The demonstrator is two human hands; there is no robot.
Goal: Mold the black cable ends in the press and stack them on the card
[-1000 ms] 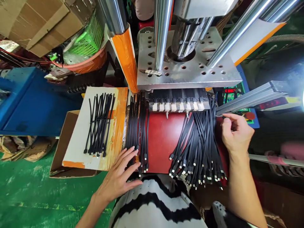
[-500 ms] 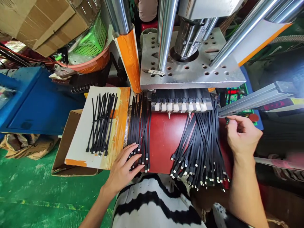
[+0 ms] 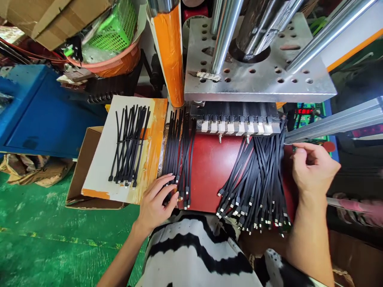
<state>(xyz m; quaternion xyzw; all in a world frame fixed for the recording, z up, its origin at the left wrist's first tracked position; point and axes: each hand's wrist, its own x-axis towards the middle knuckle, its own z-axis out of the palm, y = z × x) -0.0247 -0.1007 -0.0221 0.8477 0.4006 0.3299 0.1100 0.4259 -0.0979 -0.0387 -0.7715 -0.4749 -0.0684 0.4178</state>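
The left hand (image 3: 155, 203) lies palm down with its fingers (image 3: 164, 184) stretched out and slightly spread, the tips resting on the near ends of a small row of black cables (image 3: 178, 153). It presses on them rather than gripping; nothing is closed inside the hand. These cables lie side by side along the left edge of a dark red work surface (image 3: 209, 171), their connector ends pointing toward the person.

The right hand (image 3: 314, 169) is loosely curled, thumb and fingertips drawn together at the right edge of a much larger fan of black cables (image 3: 257, 179). Whether it pinches one cable cannot be told, as the fingertips hide the contact. This fan spreads from a row of white-tipped slots in a mould fixture (image 3: 236, 126) down across the red surface, its metal-tipped ends hanging near the person's lap.

Left of the left hand, a white and orange board (image 3: 101, 159) rests on an open cardboard box (image 3: 82, 167) and carries a third bundle of black cables (image 3: 129, 145). Above the fixture sits a perforated steel plate (image 3: 257, 81) with polished steel columns (image 3: 224, 36), one wrapped in an orange sleeve (image 3: 170, 56). A slanted metal rail (image 3: 335, 121) runs just above the right hand. The person's black and white striped garment (image 3: 197, 255) fills the bottom, over a green floor (image 3: 44, 239).
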